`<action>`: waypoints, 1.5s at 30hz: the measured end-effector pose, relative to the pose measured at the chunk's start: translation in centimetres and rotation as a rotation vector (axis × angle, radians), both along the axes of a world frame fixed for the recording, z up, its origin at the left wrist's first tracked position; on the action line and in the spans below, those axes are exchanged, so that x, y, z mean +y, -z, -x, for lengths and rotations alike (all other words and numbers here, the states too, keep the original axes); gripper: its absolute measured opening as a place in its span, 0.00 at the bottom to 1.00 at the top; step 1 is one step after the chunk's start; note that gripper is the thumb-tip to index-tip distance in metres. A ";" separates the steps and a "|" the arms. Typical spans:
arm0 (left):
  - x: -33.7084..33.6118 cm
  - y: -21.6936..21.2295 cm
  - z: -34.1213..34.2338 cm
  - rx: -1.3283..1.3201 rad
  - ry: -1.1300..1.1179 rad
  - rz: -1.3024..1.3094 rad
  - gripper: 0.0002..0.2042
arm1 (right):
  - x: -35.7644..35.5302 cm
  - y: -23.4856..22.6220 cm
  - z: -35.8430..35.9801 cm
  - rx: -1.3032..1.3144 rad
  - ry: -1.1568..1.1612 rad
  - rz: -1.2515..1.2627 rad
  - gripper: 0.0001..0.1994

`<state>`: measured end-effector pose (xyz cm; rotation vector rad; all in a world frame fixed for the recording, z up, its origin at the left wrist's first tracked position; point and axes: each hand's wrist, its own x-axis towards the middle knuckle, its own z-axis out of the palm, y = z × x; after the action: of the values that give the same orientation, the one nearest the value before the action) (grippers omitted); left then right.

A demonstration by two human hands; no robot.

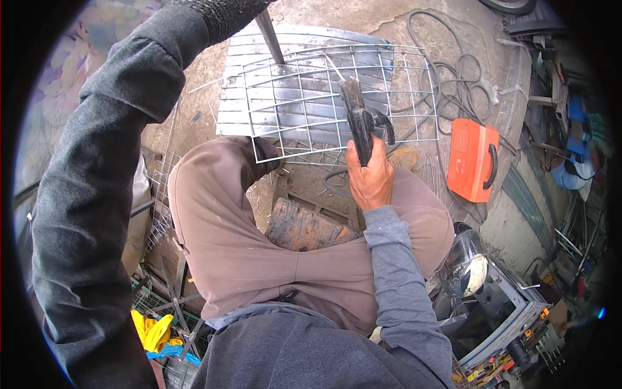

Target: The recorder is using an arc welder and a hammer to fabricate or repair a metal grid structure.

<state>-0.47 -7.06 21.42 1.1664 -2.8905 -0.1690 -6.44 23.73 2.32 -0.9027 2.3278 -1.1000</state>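
Observation:
My right hand [369, 178] grips a black welding electrode holder [357, 120], whose tip points away from me onto a wire mesh panel [304, 97]. The mesh lies on a ribbed grey metal sheet [233, 78] on the ground in front of my knees. My left arm, in a dark grey sleeve, reaches up to the top edge, where my left hand [220, 16] in a dark knit glove is mostly cut off. A grey metal bar [270, 39] slants down from beside that glove to the mesh. Its fingers are hidden.
An orange welding machine [473, 159] stands to the right, with dark cables [453, 78] coiled behind it. A worn wooden block [304, 227] sits between my legs. More mesh pieces [162, 194] lean at the left. A rounded helmet [466, 266] and yellow cloth [152, 330] lie nearby.

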 end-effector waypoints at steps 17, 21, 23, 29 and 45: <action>0.4 -0.3 0.4 -0.009 -0.031 0.000 0.21 | -0.1 0.6 -0.1 0.037 0.008 -0.006 0.18; 0.4 0.0 0.4 -0.011 -0.029 0.010 0.20 | -0.1 0.8 0.0 0.083 0.007 0.028 0.18; 0.4 -0.1 0.4 0.000 -0.015 0.014 0.20 | -0.1 0.8 0.0 0.079 0.010 0.023 0.18; 0.0 0.2 0.3 -0.012 -0.013 0.030 0.20 | -0.3 0.6 -0.1 0.085 0.011 0.024 0.18; 0.3 0.0 0.4 -0.013 -0.019 0.028 0.21 | 0.0 0.4 0.0 0.091 -0.030 -0.036 0.16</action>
<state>-0.91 -6.79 21.39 1.1944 -2.8822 -0.1200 -6.42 23.75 1.88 -0.9907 2.3912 -1.0213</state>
